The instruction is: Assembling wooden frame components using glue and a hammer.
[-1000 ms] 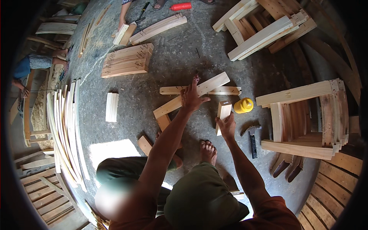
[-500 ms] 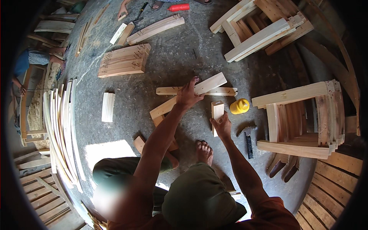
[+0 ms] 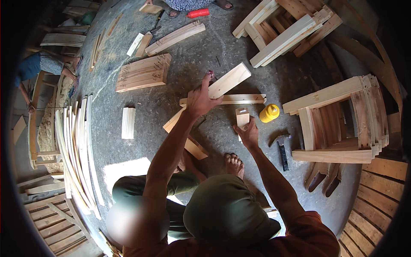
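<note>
You crouch barefoot on a grey concrete floor (image 3: 102, 141). Near the centre of the frame, your left hand (image 3: 200, 100) grasps a pale plank (image 3: 231, 80) that slants toward the upper right. Just right of centre, your right hand (image 3: 247, 132) grips a short wooden block (image 3: 242, 119) by its sides, one end facing up the frame. Your left fingertips are dark and blurred, so whether they hold anything else is hard to tell.

The plank could twist or slip, since one hand grips it away from its far end; the slat (image 3: 246, 99) lying across its line could catch it. A careless swing of the block to the right could knock over the yellow bottle (image 3: 269, 113) close beside it. Your bare foot (image 3: 234, 165), below the block at lower centre, could be hurt if the block drops.

A hammer (image 3: 281, 152) lies right of your right hand. Stacked wooden frames (image 3: 334, 155) crowd the right side, limiting reach there. At upper left sits a bundle of boards (image 3: 143, 75) with what look like nails; a co-worker (image 3: 30, 70) works at the far left.
</note>
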The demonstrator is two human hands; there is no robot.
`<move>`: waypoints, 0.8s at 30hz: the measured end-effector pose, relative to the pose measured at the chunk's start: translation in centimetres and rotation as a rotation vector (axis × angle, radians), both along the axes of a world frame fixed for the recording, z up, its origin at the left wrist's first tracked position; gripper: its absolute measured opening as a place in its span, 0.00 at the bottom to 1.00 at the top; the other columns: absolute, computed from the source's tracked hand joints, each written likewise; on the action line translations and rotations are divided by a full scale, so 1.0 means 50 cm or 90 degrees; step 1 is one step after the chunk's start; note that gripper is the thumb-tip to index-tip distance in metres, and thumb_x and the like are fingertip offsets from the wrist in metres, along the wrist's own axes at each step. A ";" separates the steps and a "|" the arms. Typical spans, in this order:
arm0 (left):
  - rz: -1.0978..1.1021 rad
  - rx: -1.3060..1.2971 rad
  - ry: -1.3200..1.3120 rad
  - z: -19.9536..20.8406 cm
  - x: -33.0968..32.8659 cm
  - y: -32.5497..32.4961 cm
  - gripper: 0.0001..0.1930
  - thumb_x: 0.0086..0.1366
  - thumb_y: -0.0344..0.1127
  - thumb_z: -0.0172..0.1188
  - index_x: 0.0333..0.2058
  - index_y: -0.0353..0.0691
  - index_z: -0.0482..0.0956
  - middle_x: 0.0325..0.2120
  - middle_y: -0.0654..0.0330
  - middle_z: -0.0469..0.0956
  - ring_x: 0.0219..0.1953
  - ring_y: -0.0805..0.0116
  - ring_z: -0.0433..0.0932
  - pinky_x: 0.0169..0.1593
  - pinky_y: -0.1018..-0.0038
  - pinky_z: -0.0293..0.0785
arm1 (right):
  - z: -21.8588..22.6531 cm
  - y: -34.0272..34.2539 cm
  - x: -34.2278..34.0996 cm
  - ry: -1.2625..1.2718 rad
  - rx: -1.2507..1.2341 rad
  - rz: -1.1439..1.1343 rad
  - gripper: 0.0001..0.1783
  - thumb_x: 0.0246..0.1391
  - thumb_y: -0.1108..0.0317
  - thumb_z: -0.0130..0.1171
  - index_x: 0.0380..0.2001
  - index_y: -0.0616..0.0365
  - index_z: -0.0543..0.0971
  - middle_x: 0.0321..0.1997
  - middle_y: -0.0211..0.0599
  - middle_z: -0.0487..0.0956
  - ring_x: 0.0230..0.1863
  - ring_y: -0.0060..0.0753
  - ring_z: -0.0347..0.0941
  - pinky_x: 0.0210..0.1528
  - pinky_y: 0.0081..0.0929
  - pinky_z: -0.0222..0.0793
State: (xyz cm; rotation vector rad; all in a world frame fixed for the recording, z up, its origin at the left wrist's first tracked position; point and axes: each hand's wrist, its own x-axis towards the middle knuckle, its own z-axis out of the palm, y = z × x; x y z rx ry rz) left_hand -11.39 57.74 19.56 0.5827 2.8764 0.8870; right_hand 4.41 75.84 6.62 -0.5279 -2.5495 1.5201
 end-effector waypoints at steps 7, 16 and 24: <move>-0.135 -0.066 0.315 0.042 -0.008 0.022 0.44 0.45 0.48 0.74 0.57 0.37 0.61 0.30 0.49 0.80 0.34 0.48 0.79 0.43 0.60 0.76 | 0.019 -0.015 -0.041 0.003 0.020 0.020 0.38 0.43 0.56 0.74 0.52 0.61 0.65 0.44 0.55 0.78 0.45 0.57 0.77 0.47 0.44 0.74; -0.146 -0.103 0.433 -0.003 0.003 0.041 0.46 0.41 0.52 0.76 0.55 0.36 0.66 0.26 0.56 0.79 0.31 0.58 0.79 0.42 0.67 0.75 | 0.029 0.010 -0.052 0.001 0.036 0.046 0.39 0.44 0.49 0.73 0.47 0.63 0.64 0.41 0.55 0.78 0.42 0.58 0.77 0.43 0.46 0.73; -0.087 -0.066 0.381 0.018 0.062 0.080 0.43 0.40 0.46 0.75 0.54 0.35 0.66 0.26 0.53 0.79 0.30 0.57 0.78 0.39 0.65 0.69 | -0.009 0.034 -0.032 0.021 0.026 0.027 0.38 0.43 0.52 0.74 0.48 0.62 0.64 0.41 0.53 0.78 0.45 0.55 0.76 0.48 0.45 0.71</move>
